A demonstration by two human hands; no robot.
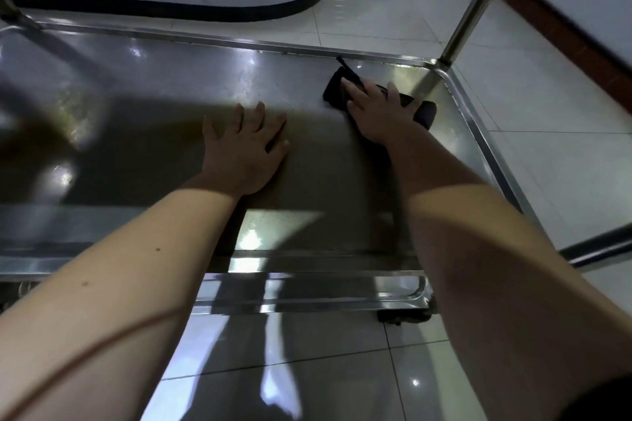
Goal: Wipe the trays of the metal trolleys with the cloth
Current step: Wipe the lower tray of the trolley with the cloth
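A shiny metal trolley tray (pixel 143 85) fills the middle of the head view, low above the floor. A dark cloth (pixel 425 113) lies on it near the far right corner. My right hand (pixel 376 113) presses flat on the cloth with fingers spread, covering its middle. My left hand (pixel 244 147) rests palm down on the bare tray near its centre, fingers straight and spread, holding nothing. Dull smears show on the left part of the tray.
An upright trolley post (pixel 475 7) rises from the tray's far right corner. A caster wheel (pixel 403 316) shows under the near rim. Glossy white floor tiles (pixel 547 133) surround the trolley. A curved white wall base with a dark skirting (pixel 171 7) stands behind.
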